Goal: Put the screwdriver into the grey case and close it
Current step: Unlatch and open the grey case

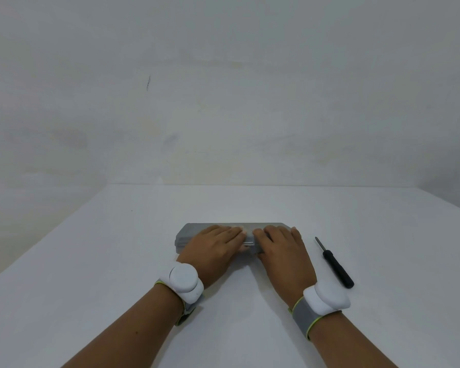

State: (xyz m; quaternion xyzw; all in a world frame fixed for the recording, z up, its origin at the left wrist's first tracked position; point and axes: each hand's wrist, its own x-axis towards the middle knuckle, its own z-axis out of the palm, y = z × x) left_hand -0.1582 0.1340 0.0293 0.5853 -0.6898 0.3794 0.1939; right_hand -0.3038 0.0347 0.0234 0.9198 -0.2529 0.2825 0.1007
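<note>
A flat grey case [187, 233] lies shut on the white table [117, 261], its long side towards me. My left hand [215, 248] rests on its left half and my right hand [282, 248] on its right half, fingers over the lid and thumbs at the front edge by the latch [248, 243]. Both hands grip the case. A small screwdriver [336, 264] with a black handle and a thin metal shaft lies on the table to the right of the case, apart from my right hand, tip pointing away from me.
A plain pale wall [223, 88] rises behind the table's far edge [276, 185]. White sensor bands sit on both wrists, the left band [183, 280] and the right band [325, 298].
</note>
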